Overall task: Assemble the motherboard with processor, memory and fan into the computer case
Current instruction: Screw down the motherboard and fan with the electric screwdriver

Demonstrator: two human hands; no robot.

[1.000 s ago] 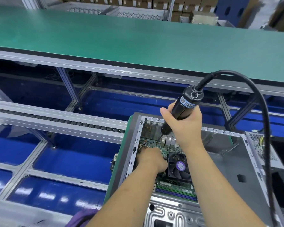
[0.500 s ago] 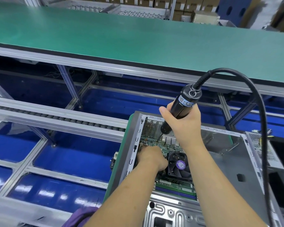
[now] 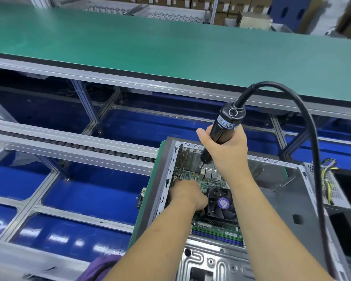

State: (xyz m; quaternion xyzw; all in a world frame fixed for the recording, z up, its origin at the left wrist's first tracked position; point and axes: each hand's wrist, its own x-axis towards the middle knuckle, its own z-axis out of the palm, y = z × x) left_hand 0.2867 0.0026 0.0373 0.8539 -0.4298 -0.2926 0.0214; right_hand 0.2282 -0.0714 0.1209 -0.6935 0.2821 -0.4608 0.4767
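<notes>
Right hand [image 3: 226,151] grips the screwdriver [image 3: 223,129]; motherboard [image 3: 193,176] lies at 7 o'clock, left hand [image 3: 187,192] resting there, its grip unclear.

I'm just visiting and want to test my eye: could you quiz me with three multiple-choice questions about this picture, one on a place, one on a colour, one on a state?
1. Where is the fan?
A. on the green belt
B. on the motherboard inside the computer case
C. on the floor

2. What colour is the fan's round sticker?
A. purple
B. yellow
C. white

3. What is the right hand doing?
A. hanging idle
B. pressing flat on the case
C. gripping the electric screwdriver

Answers: 1 B, it sits on the board within the case walls. 2 A, the hub label is purple. 3 C, the fingers wrap the black handle.
</notes>
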